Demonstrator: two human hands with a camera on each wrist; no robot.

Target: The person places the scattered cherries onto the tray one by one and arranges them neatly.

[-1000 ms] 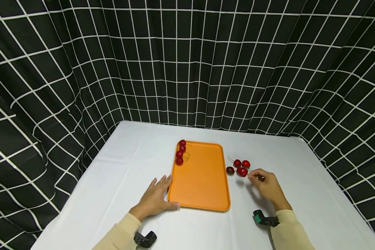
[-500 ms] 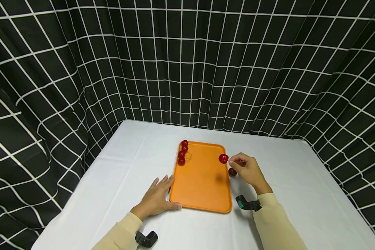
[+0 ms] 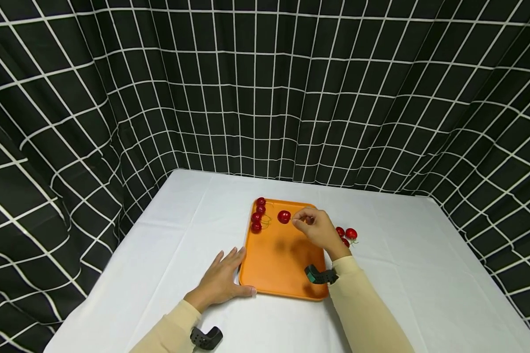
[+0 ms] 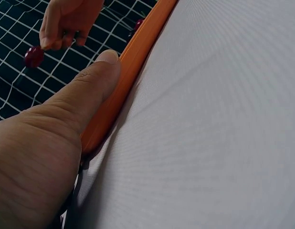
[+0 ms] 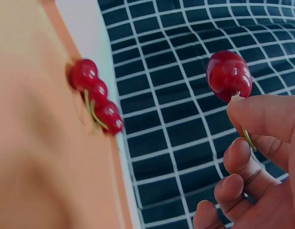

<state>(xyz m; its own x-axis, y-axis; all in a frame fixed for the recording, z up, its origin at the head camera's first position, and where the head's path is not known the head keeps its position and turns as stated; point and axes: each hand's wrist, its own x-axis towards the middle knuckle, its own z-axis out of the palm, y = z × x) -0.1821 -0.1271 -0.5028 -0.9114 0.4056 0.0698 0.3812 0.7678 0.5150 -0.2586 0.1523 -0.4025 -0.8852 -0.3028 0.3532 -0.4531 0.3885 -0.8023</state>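
My right hand (image 3: pixel 319 229) pinches a red cherry (image 3: pixel 284 216) by its stem, holding it above the upper part of an orange tray (image 3: pixel 269 264). The right wrist view shows the cherry (image 5: pixel 228 75) hanging off the thumb and fingertip, its green stem between them. Along the tray's upper left edge lies a row of several red cherries (image 3: pixel 256 227), stems pointing inward. At the tray's lower left corner rests my left hand (image 3: pixel 221 282), fingers spread and straight, with the thumb (image 4: pixel 97 78) against the near rim.
More cherries (image 3: pixel 351 234) lie on the white tablecloth (image 3: pixel 393 284) to the right of the tray, partly hidden by my right wrist. A black curtain with a white grid (image 3: pixel 265 98) stands behind and at both sides of the table.
My right hand has lifted the cherry from the group right of the tray and carried it left over the tray. The left hand has stayed at the tray's corner.
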